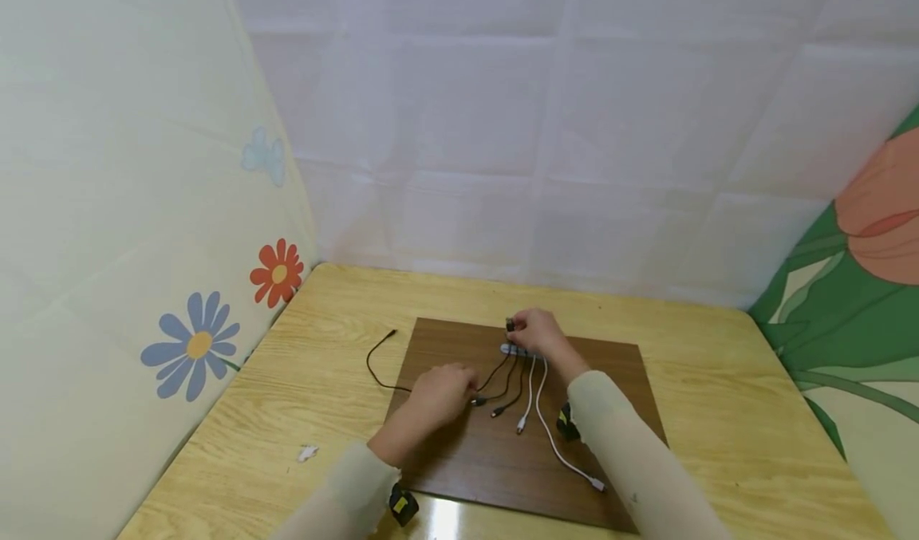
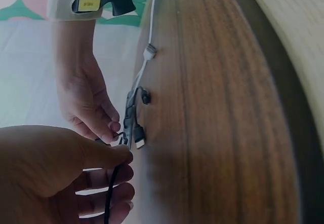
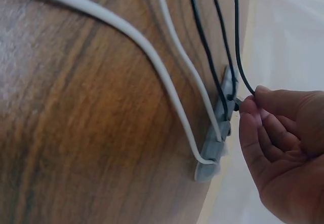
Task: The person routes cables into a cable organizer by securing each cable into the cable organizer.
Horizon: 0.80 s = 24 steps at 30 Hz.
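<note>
A grey cable holder strip [image 3: 207, 158] lies on a brown wood-grain board [image 1: 502, 476], with white and black cables seated in its slots. Just beyond the strip, my right hand [image 1: 538, 333] pinches a black cable [image 3: 238, 41] near its plug between thumb and fingers. My left hand [image 1: 441, 392], lower and to the left over the board, holds a black cable [image 2: 109, 193] between thumb and forefinger. From under this hand the cable's loose end [image 1: 380, 368] trails leftward onto the table. Several plugs, such as a black USB plug [image 2: 139, 135], hang on the near side of the strip.
A longer white cable [image 1: 556, 444] runs toward the board's front right, beside my right forearm. The board rests on a yellow wooden table [image 1: 330, 364]. A small white scrap [image 1: 307, 452] lies at left. A pale cloth wall [image 1: 459, 125] stands behind.
</note>
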Each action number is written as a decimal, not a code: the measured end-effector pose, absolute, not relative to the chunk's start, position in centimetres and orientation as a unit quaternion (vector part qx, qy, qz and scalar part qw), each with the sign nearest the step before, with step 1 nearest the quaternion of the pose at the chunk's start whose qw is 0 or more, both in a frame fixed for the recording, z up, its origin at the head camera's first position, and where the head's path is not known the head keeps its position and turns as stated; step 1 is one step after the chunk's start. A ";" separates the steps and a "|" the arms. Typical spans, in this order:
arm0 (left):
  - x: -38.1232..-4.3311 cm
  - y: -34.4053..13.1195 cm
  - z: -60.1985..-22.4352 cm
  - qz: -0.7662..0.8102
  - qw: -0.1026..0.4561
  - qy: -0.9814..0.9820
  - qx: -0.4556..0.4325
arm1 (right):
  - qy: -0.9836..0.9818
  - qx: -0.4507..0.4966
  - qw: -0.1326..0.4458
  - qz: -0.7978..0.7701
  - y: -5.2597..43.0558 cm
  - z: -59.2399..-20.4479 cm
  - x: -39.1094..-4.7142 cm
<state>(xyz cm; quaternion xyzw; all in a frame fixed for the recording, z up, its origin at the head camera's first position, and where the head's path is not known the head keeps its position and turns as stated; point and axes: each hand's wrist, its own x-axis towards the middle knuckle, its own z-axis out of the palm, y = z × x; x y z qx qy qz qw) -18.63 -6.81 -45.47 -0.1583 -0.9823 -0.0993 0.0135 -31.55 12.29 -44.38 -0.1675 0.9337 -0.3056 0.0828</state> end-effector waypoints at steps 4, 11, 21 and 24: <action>-18.6 -6.7 -45.9 -0.092 0.016 -0.984 -0.153 | 0.941 -0.177 0.080 -0.279 12.1 -44.7 -31.4; -18.5 -6.5 -46.1 -0.076 0.034 -0.985 -0.150 | 0.949 -0.173 0.070 -0.256 11.7 -45.0 -31.7; -18.4 -6.4 -46.0 -0.017 0.023 -0.978 -0.204 | 0.956 -0.175 0.074 -0.223 11.2 -44.9 -31.4; -18.6 -6.5 -46.3 0.000 0.034 -0.972 -0.232 | 0.959 -0.185 0.068 -0.205 11.1 -44.8 -31.2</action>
